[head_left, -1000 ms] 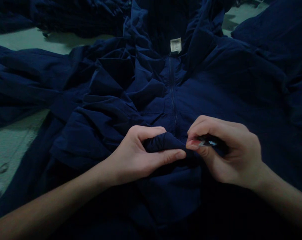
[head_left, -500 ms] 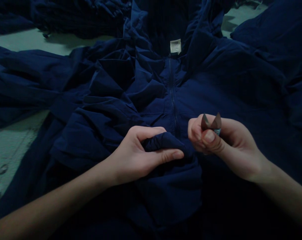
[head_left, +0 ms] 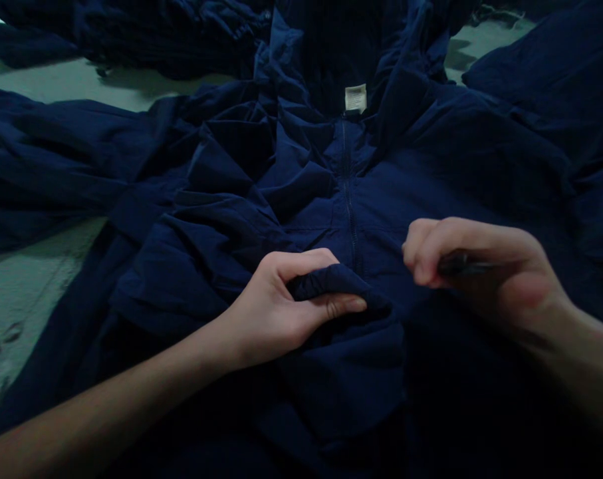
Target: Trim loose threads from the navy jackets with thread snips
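Observation:
A dark blue hooded jacket lies spread out before me, its zipper running down the middle. A small white label shows at the neck. My left hand pinches a fold of the jacket's cloth between thumb and fingers, just below and left of the zipper. To the right, held over the cloth, my right hand is curled around thread snips. Only a dark part of the snips shows between the fingers and palm; their blades are hidden now.
More dark blue garments are heaped at the far left. Another dark blue piece lies at the upper right. Parts of a pale greenish table show at the left, with dark marks on it. Loose threads lie at the top right.
My right hand has moved to the right and turned over, so the snips' spread blades no longer show. My left hand keeps its pinch on the cloth.

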`<action>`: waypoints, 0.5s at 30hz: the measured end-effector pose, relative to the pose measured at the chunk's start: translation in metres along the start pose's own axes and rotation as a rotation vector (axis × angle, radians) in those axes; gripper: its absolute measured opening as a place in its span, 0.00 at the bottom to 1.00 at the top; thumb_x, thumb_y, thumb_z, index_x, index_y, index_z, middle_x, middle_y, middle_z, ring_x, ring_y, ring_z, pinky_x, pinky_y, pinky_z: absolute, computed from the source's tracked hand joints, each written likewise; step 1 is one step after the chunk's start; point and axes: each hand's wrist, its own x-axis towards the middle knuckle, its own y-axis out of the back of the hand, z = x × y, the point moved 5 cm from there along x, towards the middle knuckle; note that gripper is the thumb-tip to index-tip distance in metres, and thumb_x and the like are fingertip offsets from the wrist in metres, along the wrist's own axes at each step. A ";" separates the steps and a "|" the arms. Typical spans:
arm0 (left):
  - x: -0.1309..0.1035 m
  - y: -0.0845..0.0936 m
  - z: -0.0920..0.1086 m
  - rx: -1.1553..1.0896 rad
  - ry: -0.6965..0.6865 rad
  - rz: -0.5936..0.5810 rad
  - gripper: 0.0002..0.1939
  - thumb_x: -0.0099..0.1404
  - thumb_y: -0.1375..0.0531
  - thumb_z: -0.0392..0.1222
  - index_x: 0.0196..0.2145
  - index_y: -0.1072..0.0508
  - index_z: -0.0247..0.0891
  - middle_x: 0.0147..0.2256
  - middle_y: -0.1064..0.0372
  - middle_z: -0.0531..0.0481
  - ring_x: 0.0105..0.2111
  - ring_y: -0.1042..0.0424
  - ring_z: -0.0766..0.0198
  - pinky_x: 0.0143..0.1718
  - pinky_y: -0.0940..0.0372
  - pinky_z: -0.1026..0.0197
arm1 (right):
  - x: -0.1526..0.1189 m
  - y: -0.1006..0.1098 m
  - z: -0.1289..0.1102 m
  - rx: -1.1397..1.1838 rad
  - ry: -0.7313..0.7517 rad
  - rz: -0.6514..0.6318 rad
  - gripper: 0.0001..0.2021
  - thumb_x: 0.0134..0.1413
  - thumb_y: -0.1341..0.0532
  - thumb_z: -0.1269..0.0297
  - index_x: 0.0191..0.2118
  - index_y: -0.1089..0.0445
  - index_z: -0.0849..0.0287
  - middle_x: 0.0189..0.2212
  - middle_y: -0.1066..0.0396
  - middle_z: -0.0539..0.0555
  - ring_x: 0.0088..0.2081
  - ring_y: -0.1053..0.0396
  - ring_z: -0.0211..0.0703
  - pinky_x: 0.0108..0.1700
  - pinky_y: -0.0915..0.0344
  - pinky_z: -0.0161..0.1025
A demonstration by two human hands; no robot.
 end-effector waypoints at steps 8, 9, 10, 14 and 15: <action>0.000 0.000 0.001 -0.055 0.021 0.015 0.07 0.55 0.23 0.27 0.28 0.17 0.31 0.28 0.29 0.55 0.28 0.31 0.73 0.29 0.37 0.73 | 0.002 -0.007 -0.005 -0.555 0.418 0.002 0.14 0.66 0.36 0.69 0.55 0.23 0.66 0.42 0.25 0.60 0.39 0.25 0.42 0.39 0.26 0.37; -0.001 0.000 0.000 -0.063 0.033 0.017 0.08 0.54 0.23 0.27 0.28 0.17 0.31 0.27 0.29 0.55 0.27 0.31 0.73 0.29 0.37 0.73 | 0.002 -0.008 -0.007 -0.579 0.452 0.005 0.14 0.65 0.35 0.70 0.54 0.22 0.67 0.42 0.25 0.60 0.39 0.24 0.42 0.38 0.26 0.36; -0.001 -0.001 0.000 -0.069 0.044 0.017 0.08 0.54 0.23 0.27 0.28 0.17 0.31 0.27 0.29 0.55 0.27 0.31 0.73 0.28 0.37 0.73 | 0.001 -0.008 -0.008 -0.598 0.481 0.011 0.13 0.65 0.34 0.71 0.53 0.22 0.67 0.42 0.24 0.61 0.38 0.24 0.41 0.37 0.26 0.36; -0.002 -0.001 0.000 -0.090 0.049 0.017 0.08 0.54 0.23 0.27 0.28 0.17 0.32 0.27 0.29 0.56 0.27 0.31 0.73 0.28 0.37 0.74 | 0.001 -0.008 -0.010 -0.641 0.508 0.018 0.11 0.64 0.34 0.72 0.50 0.19 0.66 0.40 0.24 0.60 0.36 0.25 0.41 0.32 0.27 0.36; -0.002 -0.001 0.000 -0.089 0.042 0.014 0.09 0.54 0.23 0.26 0.28 0.17 0.32 0.28 0.29 0.56 0.27 0.31 0.73 0.29 0.37 0.74 | 0.002 -0.008 -0.010 -0.639 0.501 0.020 0.11 0.64 0.34 0.72 0.50 0.19 0.65 0.40 0.24 0.60 0.35 0.25 0.42 0.32 0.27 0.37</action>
